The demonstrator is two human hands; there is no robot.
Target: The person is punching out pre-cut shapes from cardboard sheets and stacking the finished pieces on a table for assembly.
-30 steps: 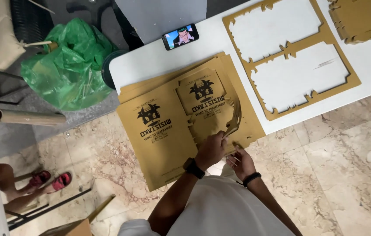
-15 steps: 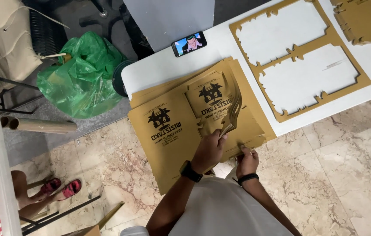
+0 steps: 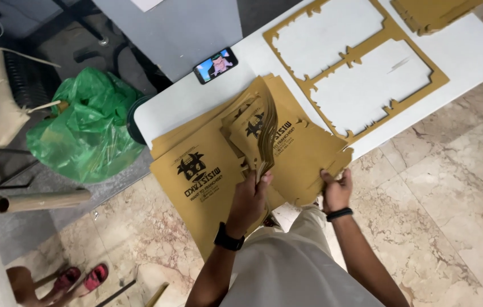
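- Left hand [image 3: 251,199] pinches a punched cardboard panel [image 3: 266,133] lifted on edge from the printed sheet [image 3: 207,170].
- Right hand [image 3: 336,190] grips that stack's near edge, I see.
- Emptied frame [image 3: 361,54] lies beyond; I judge several sheets remain.

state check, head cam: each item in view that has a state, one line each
left hand: gripping punched-out cardboard pieces, bent upward
right hand: pinching the near edge of the cardboard sheet stack
cardboard pieces: lifted, curled, partly off the stack
cardboard sheet stack: flat, overhanging the table edge
cardboard frame: flat on the table, both panels punched out
phone: screen lit
green plastic bag: full, open-topped
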